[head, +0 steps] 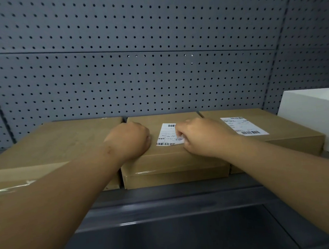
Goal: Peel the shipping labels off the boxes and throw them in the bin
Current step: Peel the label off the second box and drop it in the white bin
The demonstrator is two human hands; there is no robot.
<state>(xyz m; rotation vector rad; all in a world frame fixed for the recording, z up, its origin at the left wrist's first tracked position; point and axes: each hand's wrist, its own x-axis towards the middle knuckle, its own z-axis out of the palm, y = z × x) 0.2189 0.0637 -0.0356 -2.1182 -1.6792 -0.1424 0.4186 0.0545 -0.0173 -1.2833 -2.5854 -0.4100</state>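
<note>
Grey pegboard [134, 71] fills the wall behind a dark shelf [166, 192], on which three brown cardboard boxes sit side by side. At the far right, a white block [317, 117] stands beside the right box [281, 135].

On top of the middle box [169, 160] lies a white shipping label [167, 135] with barcodes. The right hand [199, 137] rests on this box, its fingers curled together and pinching the label's near right corner, which looks slightly lifted from the cardboard. The left hand [130, 140] is closed into a loose fist, fingers tucked under, and presses down on the left part of the same box, just beside the label but not touching it.

A second label [244, 125] lies flat and untouched on the right box. No label can be seen on the left box [51, 151], which has clear tape along its front edge. No bin is in view.
</note>
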